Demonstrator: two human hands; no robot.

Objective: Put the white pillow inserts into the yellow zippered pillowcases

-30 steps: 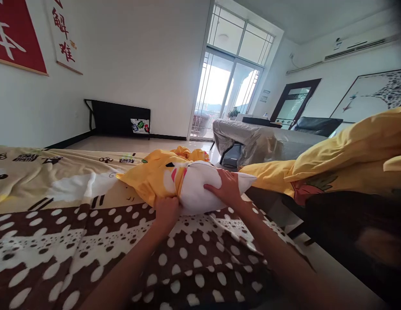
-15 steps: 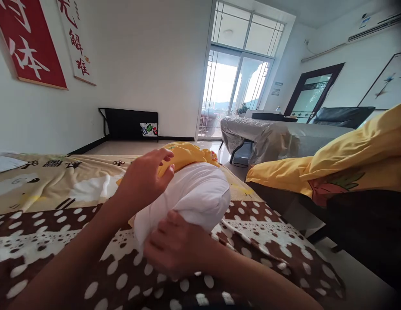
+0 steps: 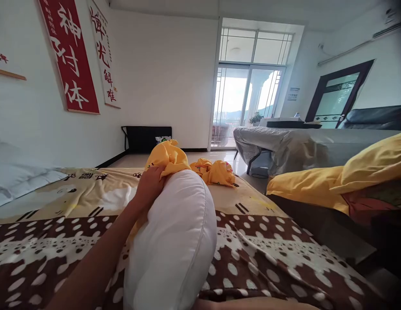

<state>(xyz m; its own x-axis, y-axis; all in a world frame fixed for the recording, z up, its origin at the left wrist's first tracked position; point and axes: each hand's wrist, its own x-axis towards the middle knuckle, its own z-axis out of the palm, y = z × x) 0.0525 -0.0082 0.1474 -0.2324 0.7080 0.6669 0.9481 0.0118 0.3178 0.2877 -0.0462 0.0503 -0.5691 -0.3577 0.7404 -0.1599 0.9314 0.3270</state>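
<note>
A plump white pillow (image 3: 179, 228) stands tilted up in front of me over the spotted blanket. Around its far end bunches a yellow pillowcase (image 3: 171, 157). The fingers of my left hand (image 3: 150, 183) are closed on that yellow cloth beside the pillow's upper left edge. Only a strip of my right forearm (image 3: 252, 304) shows at the bottom edge; the hand itself is out of sight, behind the pillow or below the frame. A crumpled heap of yellow cloth (image 3: 216, 172) lies on the bed just beyond the pillow.
Under everything spreads a brown and cream blanket (image 3: 245, 241). White pillows (image 3: 22, 183) lie at the left. Yellow bedding (image 3: 303, 183) is piled on dark furniture at the right. Further back stand a plastic-covered table (image 3: 284, 140) and a folded black frame (image 3: 145, 138) against the wall.
The white pillow has risen and come nearer, showing more of its length. My left hand has gone from spread fingers to gripping the pillowcase. My right hand has dropped out of view.
</note>
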